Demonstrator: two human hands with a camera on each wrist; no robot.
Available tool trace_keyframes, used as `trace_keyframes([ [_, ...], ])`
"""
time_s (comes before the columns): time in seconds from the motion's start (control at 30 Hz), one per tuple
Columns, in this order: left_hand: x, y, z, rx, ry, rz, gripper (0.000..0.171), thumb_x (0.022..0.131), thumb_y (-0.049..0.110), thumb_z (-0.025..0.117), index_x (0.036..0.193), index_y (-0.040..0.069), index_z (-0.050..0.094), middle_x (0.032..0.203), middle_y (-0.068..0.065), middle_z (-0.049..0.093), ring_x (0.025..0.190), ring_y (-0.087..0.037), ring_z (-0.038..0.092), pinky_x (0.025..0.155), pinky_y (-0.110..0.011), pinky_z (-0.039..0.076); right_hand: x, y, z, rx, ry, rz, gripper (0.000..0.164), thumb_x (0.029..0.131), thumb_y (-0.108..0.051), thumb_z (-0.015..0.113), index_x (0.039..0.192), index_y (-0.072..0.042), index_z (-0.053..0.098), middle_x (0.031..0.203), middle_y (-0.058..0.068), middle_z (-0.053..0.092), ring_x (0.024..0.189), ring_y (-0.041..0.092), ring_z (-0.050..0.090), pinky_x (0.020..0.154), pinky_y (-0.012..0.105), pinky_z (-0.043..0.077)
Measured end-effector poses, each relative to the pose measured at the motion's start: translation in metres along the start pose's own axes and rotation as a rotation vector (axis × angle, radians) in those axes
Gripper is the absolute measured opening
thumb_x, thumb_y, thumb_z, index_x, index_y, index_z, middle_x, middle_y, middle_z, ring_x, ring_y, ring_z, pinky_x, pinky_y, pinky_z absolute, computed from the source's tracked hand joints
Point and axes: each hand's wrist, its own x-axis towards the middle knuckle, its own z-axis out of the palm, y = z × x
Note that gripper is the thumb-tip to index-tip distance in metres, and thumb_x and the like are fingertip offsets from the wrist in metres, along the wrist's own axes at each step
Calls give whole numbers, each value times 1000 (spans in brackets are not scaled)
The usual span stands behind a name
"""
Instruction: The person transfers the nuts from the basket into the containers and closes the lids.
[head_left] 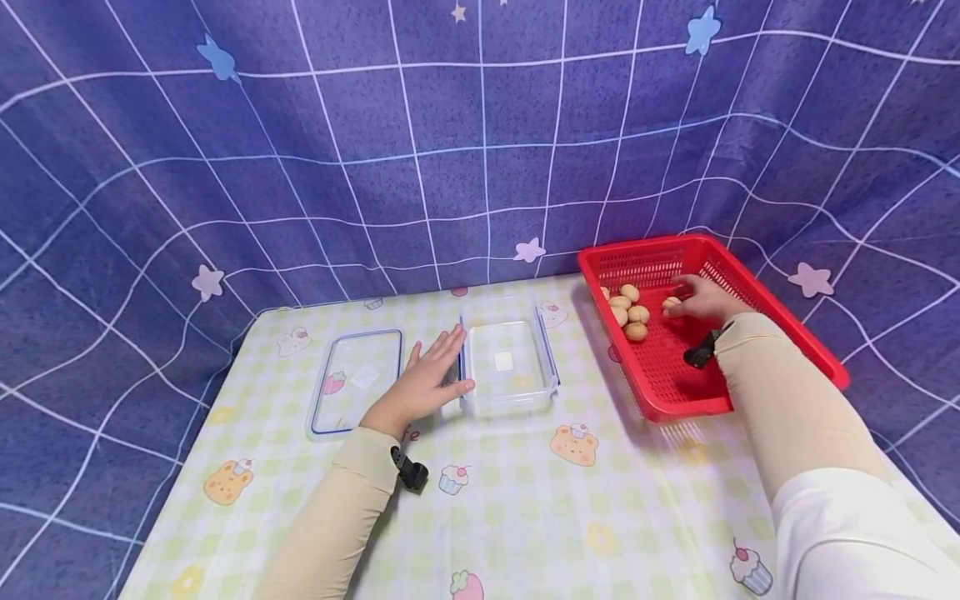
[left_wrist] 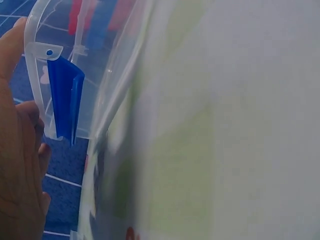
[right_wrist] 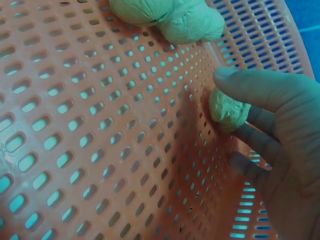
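My right hand (head_left: 709,300) reaches into the red basket (head_left: 647,407) and pinches one walnut (right_wrist: 228,112) between thumb and fingers, low over the perforated floor. More walnuts (head_left: 637,314) lie in a loose group along the basket's left side. On the table, a clear plastic box (head_left: 510,402) stands without its lid. My left hand (head_left: 426,382) rests against the box's left wall, its fingers extended along the rim. In the left wrist view, a blue locking flap (left_wrist: 65,100) hangs from the box beside that hand.
A clear lid with a blue seal (head_left: 358,383) lies flat left of the box. The checked tablecloth (head_left: 517,517) covers the table. Behind it hangs a blue curtain (head_left: 450,183) with a grid and stars.
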Motion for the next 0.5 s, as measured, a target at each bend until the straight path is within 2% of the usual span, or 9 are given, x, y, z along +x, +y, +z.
trace_keyframes([
  [0.23,1,-3,1,20,-4,7,90,99,67,43,164,16,10,171,4,2,156,-28,9,120,-66,-1,1,6,-1,-15,16,-12,75,86,-12,79,143,16,39,129,37,56,103,23,60,75,14,47],
  [0.3,1,-3,1,12,-7,5,90,99,67,44,164,16,10,171,5,1,156,-26,9,120,-65,-1,2,11,-3,2,24,-48,73,83,-14,81,138,17,44,121,34,61,96,19,61,73,17,48],
  [0.4,1,-4,1,4,-5,7,90,98,67,45,164,16,10,171,6,1,156,-24,8,120,-65,-1,5,20,-5,46,34,-121,63,78,-17,85,124,14,55,102,24,68,85,16,60,68,18,46],
  [0.5,1,-5,2,3,-2,8,90,98,68,44,164,17,10,171,6,1,156,-25,8,120,-65,0,6,21,-5,17,43,-144,52,77,-20,85,111,11,61,89,12,69,78,12,58,66,20,45],
])
